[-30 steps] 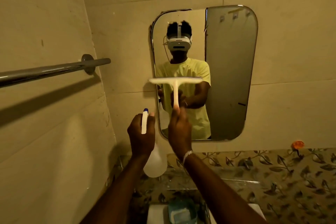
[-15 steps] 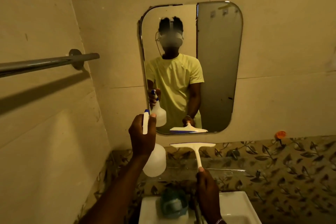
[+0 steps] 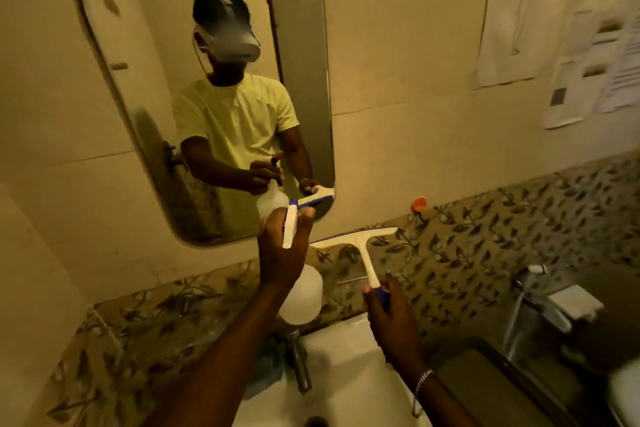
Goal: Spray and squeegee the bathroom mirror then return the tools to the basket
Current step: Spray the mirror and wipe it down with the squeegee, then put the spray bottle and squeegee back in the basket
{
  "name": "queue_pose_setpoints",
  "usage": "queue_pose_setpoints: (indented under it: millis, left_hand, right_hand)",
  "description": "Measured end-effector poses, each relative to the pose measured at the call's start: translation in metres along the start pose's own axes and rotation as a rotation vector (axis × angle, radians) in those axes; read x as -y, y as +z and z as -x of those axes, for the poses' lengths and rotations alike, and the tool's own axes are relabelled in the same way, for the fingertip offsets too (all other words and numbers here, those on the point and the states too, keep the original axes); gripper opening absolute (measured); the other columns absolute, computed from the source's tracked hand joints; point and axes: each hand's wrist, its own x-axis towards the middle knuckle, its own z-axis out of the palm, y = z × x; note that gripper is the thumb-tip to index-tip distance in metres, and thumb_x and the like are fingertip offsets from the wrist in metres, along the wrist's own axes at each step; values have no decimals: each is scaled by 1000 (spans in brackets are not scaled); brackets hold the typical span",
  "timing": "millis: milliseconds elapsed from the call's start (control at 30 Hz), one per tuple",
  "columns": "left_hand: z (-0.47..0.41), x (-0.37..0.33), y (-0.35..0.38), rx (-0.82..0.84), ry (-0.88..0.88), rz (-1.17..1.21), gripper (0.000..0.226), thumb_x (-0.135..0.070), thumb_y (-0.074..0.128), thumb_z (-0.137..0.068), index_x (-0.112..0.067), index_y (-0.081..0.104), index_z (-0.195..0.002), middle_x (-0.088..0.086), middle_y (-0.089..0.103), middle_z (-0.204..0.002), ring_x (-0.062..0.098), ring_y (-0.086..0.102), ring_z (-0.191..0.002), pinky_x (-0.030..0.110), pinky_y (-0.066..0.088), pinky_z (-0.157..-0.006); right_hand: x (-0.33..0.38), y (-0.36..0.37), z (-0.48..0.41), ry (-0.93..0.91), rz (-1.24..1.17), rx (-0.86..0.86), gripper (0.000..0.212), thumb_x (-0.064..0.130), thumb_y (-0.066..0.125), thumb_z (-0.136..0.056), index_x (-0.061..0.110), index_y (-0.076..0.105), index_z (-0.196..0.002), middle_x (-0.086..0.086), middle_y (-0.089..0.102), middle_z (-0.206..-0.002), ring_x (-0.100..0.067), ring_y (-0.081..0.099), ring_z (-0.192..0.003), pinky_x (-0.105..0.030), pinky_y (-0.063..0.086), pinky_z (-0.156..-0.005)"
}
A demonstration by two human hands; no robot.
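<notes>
The rounded mirror (image 3: 145, 87) hangs on the tiled wall at upper left and reflects me. My left hand (image 3: 282, 253) grips the neck of a white spray bottle (image 3: 301, 298), its blue-tipped trigger head level with the mirror's bottom edge. My right hand (image 3: 389, 314) holds the blue-ended handle of a white squeegee (image 3: 356, 244). Its blade is off the glass, below and right of the mirror's lower corner, in front of the leaf-patterned tiles. No basket is in view.
A white sink (image 3: 349, 374) with a metal tap (image 3: 298, 364) lies under my arms. An orange wall hook (image 3: 419, 203) sits right of the mirror. At right are a hose, a white fitting (image 3: 573, 302) and papers (image 3: 588, 45) stuck on the wall.
The squeegee has come down off the mirror to below its bottom edge. My view has tilted and swung right and down; the towel rail has left the frame. The bottle stays in my left hand.
</notes>
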Motion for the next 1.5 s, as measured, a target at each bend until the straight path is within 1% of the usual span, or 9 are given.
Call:
queue_pose_setpoints:
  millis: [100, 300, 433, 733, 900, 1033, 1200, 1367, 1500]
  left_hand:
    - [18, -5, 43, 182, -27, 33, 38, -59, 62, -92, -22, 57, -87, -11, 59, -72, 9, 61, -70, 18, 45, -63]
    - [58, -2, 130, 575, -141, 57, 61, -64, 75, -74, -19, 55, -110, -13, 59, -93, -6, 58, -87, 4, 41, -70]
    - [91, 4, 182, 793, -239, 50, 87, -64, 80, -64, -16, 50, -130, 2, 63, -115, 15, 62, -101, 31, 52, -84]
    - [185, 23, 292, 1100, -387, 1, 81, -42, 93, -67, -10, 50, -127, 8, 61, -119, 29, 62, -108, 37, 52, -88]
    - [259, 54, 343, 1194, -479, -60, 92, -50, 88, -71, -15, 44, -144, 6, 53, -143, 27, 54, -132, 39, 42, -114]
    - [323, 83, 385, 1202, -498, -62, 91, -46, 82, -80, -13, 36, -151, 4, 43, -154, 20, 41, -144, 2, 12, -106]
    - [385, 111, 425, 1200, -493, -126, 95, -40, 86, -76, -7, 35, -149, 11, 44, -149, 4, 32, -129, 8, 15, -110]
    - [431, 135, 461, 1167, -455, -201, 95, -46, 83, -78, 1, 38, -148, 13, 46, -144, 26, 43, -137, 24, 25, -115]
    - [456, 151, 478, 1193, -334, -347, 95, -56, 75, -83, 0, 37, -150, 13, 45, -149, 27, 43, -141, 32, 28, -121]
  right_hand:
    - [-22, -46, -7, 82, 53, -11, 27, 36, 73, -90, 35, 51, -105, 2, 66, -84, -13, 64, -71, -27, 53, -59]
    - [-63, -146, -9, 234, 92, -46, 34, 13, 75, -87, 37, 57, -103, -4, 68, -99, -22, 68, -74, -32, 54, -59]
    - [-89, -204, -3, 320, 109, -97, 42, 4, 76, -86, 33, 63, -112, -3, 67, -109, -19, 71, -68, -24, 58, -55]
    - [-202, -303, 20, 498, 409, -141, 43, 15, 80, -86, 16, 71, -128, -4, 72, -119, -23, 67, -109, -40, 54, -97]
    - [-285, -325, 28, 636, 544, -58, 36, 21, 77, -89, 19, 74, -125, -5, 77, -112, -19, 72, -101, -31, 54, -87]
    - [-346, -325, 15, 676, 574, -7, 34, 23, 75, -91, 20, 75, -125, -1, 76, -120, -18, 70, -114, -34, 54, -100]
    - [-411, -328, -18, 624, 668, 107, 36, 30, 69, -92, 27, 73, -128, 4, 75, -124, -17, 65, -120, -24, 45, -101]
    - [-466, -330, -31, 639, 944, 262, 43, 45, 54, -95, 48, 55, -139, 11, 59, -143, -24, 43, -139, -50, 33, -112]
    - [-485, -335, -5, 670, 1086, 178, 47, 47, 54, -98, 47, 48, -144, 9, 44, -157, -25, 35, -145, -54, 30, -110]
